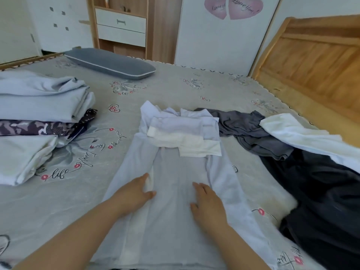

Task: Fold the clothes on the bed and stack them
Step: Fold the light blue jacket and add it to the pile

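Observation:
A pale blue long-sleeved garment (175,168) lies flat on the bed in front of me, its sides folded inward and its white-cuffed sleeves laid across the upper part. My left hand (134,191) presses flat on the left folded edge. My right hand (206,201) rests flat on the middle of the garment, fingers straight. To the left stands a stack of folded clothes (39,106): pale blue on top, a camouflage piece under it, white at the bottom.
Unfolded clothes lie at the right: a grey piece (251,131), a white one (303,137) and a black one (321,201). A grey pillow (111,63) sits at the far side of the bedsheet (175,86). A wooden headboard (315,61) rises at the right.

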